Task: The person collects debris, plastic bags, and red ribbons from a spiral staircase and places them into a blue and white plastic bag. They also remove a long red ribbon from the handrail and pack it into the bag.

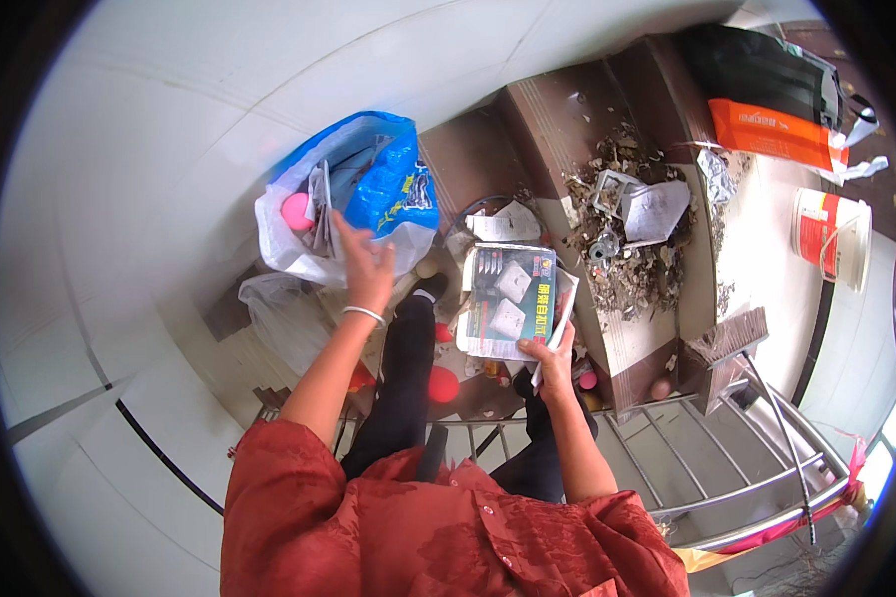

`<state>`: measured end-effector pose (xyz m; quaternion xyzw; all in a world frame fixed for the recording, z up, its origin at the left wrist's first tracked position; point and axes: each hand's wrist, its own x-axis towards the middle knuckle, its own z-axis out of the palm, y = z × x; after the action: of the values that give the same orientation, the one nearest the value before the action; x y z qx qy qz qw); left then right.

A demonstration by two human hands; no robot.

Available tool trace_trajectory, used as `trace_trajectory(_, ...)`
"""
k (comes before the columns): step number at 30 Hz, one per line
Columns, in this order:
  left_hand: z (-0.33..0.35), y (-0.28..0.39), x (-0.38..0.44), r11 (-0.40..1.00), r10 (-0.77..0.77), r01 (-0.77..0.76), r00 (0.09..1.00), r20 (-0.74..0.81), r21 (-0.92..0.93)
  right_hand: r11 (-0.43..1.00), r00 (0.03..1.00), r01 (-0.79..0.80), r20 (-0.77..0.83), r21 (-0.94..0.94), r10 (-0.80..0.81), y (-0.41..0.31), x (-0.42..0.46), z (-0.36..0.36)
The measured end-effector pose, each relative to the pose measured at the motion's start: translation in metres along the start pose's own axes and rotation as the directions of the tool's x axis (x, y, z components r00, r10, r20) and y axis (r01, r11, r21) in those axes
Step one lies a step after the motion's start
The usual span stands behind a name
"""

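Note:
My right hand point(555, 358) grips the lower right corner of a flat printed cardboard box point(509, 298), with loose paper pinched along its edge. The box bears writing and pictures of white square fittings. My left hand point(368, 265), slightly blurred and with fingers spread, is at the front rim of a blue and white woven plastic bag point(388, 186). I cannot tell whether it touches the bag. Inside the bag are a pink ball point(297, 211) and flat pieces of card or paper point(319, 205).
Debris with crumpled paper point(655, 211) covers part of the stairs point(537, 134). A broom point(728, 339) leans by the metal railing point(687, 448). A white bucket point(829, 235) and an orange bag point(776, 134) are at right. A red ball point(443, 383) and a clear plastic bag point(287, 317) lie near my feet.

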<state>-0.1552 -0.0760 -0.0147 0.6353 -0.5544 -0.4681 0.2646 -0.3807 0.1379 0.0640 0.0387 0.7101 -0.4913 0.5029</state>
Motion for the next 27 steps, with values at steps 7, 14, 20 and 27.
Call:
trace_trajectory(7,-0.018,-0.036,0.068,0.79,-0.054,0.058,0.998,-0.025,0.61,0.997,0.999,0.035,0.036,0.074,-0.037,-0.009,-0.013,-0.001)
trace_trajectory(14,-0.003,0.017,0.038,0.687,0.057,-0.282,0.94,0.337,0.67,0.983,0.982,0.185,0.033,0.017,-0.186,-0.051,-0.024,-0.008)
trace_trajectory(20,0.029,0.055,-0.043,0.798,0.392,-0.495,0.86,0.327,0.345,0.87,0.89,0.45,0.178,-0.201,-0.419,-0.126,-0.02,0.025)
trace_trajectory(27,-0.018,0.086,-0.029,0.649,0.446,-0.351,0.894,0.036,0.675,0.649,0.747,0.665,0.357,-0.371,-0.561,-0.19,-0.012,0.107)
